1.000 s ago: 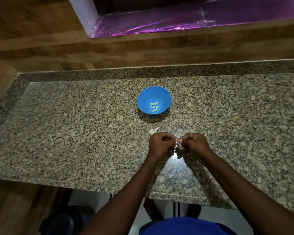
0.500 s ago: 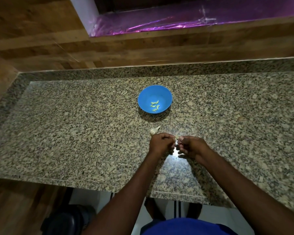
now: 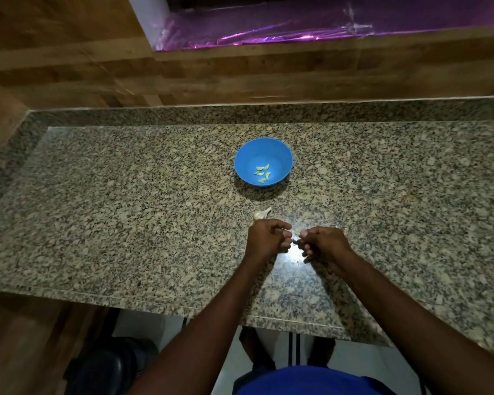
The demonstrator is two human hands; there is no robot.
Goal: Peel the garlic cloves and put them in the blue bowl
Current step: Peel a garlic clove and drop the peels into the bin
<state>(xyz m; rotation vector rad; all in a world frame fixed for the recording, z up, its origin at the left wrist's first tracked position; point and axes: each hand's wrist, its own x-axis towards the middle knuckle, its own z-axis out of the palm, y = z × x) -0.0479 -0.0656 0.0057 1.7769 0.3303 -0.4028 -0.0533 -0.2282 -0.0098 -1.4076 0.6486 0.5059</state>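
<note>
A blue bowl (image 3: 263,161) stands on the granite counter (image 3: 126,223) and holds several peeled pale cloves (image 3: 262,173). A piece of a garlic bulb (image 3: 261,214) lies on the counter just beyond my left hand. My left hand (image 3: 267,238) has its fingers curled, pinching a thin strip of skin. My right hand (image 3: 322,243) pinches a small garlic clove (image 3: 297,232) at its fingertips. The two hands sit close together, a small gap between them, above the counter's near part.
A wooden wall (image 3: 240,75) rises behind the counter, with a purple-lit ledge (image 3: 297,32) above it. The counter's front edge (image 3: 154,299) runs below my forearms. A dark round object (image 3: 103,366) sits on the floor at lower left.
My hands have drawn slightly apart, and the clove now shows at my right fingertips. The bowl and the bulb piece have not moved.
</note>
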